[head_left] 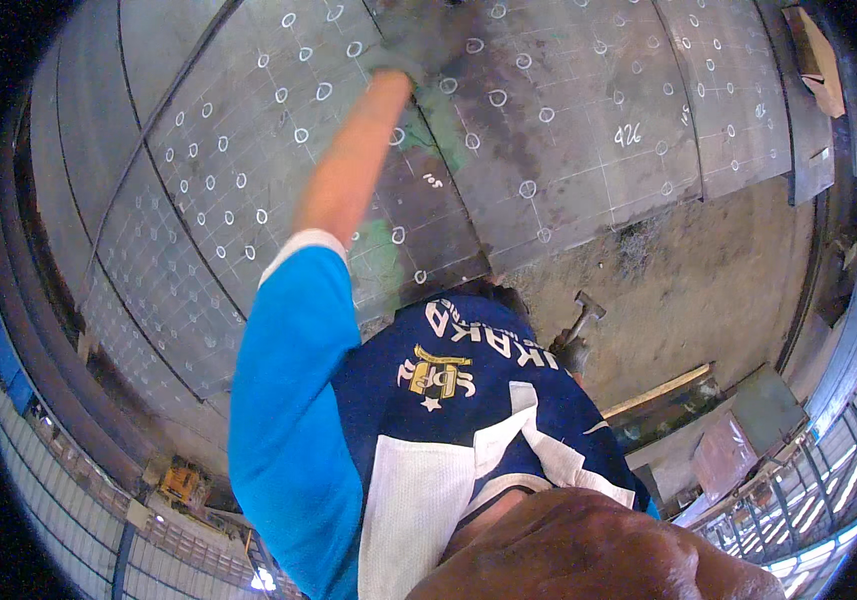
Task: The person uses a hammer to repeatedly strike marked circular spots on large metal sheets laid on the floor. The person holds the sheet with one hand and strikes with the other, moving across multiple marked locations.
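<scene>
My left arm, in a blue sleeve with a white cuff, reaches forward over large grey steel plates (588, 130). My left hand (410, 55) is over the far part of a plate, dark and blurred against a dark patch. Its fingers cannot be made out. Close to my right side, my right hand (571, 354) looks dark, partly hidden by my body, and is closed round the handle of a hammer (585, 312). The hammer's head points away from me. White chalk circles (527, 189) and thin grid lines mark the plates.
Seams divide the plates, and a dark rod or cable (153, 115) crosses them at the left. Dusty ground (688, 275) lies at the right past the plate edge. A wooden strip (660, 390) and loose sheets (763, 405) are there. A yellow machine (181, 484) stands at the lower left.
</scene>
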